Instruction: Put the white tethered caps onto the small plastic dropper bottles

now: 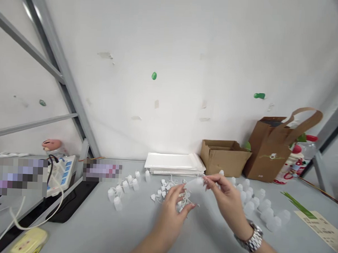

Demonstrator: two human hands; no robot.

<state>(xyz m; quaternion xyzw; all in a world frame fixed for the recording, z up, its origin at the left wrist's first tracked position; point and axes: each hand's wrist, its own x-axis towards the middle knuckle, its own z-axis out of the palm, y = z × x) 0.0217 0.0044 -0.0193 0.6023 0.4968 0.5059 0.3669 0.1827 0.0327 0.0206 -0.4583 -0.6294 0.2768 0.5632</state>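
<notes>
My right hand point(224, 196), a metal watch on its wrist, has thumb and fingers closed on a small translucent white bottle point(195, 183), blurred in outline. At the bottle's other side is my left hand point(173, 209), its thumb and fingers apart over a pile of small white caps with thin tails point(163, 187). Part of that pile is hidden behind the left fingers. To the left stand several small white bottles point(125, 186) with caps and looped tails. Several translucent bottles without visible caps point(256, 203) are grouped beyond my right wrist.
A stack of white flat packs point(174, 162) lies against the wall beside an open cardboard box point(226, 160). A brown paper bag point(271, 157) stands at the right, near a paper label point(321, 228). A power strip point(62, 174) with cables and a yellow case point(29, 241) are at left.
</notes>
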